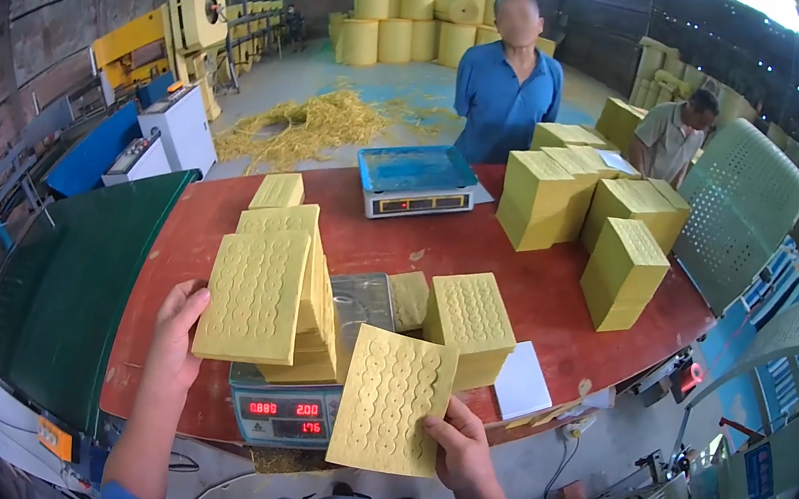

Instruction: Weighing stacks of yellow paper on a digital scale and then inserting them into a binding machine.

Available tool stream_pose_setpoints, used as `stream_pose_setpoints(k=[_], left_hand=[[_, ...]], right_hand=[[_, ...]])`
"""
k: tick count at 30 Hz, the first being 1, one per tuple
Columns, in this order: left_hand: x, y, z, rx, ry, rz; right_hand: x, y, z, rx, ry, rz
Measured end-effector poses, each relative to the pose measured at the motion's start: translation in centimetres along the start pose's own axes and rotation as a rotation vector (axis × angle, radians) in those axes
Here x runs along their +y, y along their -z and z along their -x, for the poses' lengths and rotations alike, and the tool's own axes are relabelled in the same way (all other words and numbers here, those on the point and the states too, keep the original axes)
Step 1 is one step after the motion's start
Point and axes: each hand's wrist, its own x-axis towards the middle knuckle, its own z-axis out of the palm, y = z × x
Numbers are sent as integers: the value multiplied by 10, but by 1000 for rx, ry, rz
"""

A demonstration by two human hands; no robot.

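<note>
My left hand (175, 326) grips the edge of a stack of yellow embossed paper (254, 296), tilted against a taller pile (317, 325) on a digital scale (283, 406). Between the thumb and fingers of my right hand (461, 443) is a thin yellow embossed paper sheet (393, 400), held up in front of the scale. Rows of round, coin-like patterns run down both papers. The scale's metal pan shows partly behind the pile, and its red digits are lit. Right of the pan stands another paper stack (473, 322).
A second scale (416, 179) with a blue pan sits at the table's (222, 216) far side. Tall paper stacks (623, 274) stand on the right. A person in blue (508, 97) faces the table; another person (673, 139) bends behind the stacks. A white pad (525, 380) lies nearby.
</note>
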Motion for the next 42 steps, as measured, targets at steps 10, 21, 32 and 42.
stream_pose_setpoints(k=[10, 21, 32, 42], left_hand=[[28, 18, 28, 37, -240, -210], [-128, 269, 74, 356, 149, -177], [-68, 204, 18, 254, -365, -1023], [-29, 36, -45, -290, -756, -560]], right_hand=[[-45, -16, -38, 186, 232, 200], [-80, -176, -164, -232, 278, 436], [-63, -196, -199, -194, 118, 663], [-64, -190, -193, -154, 117, 716]])
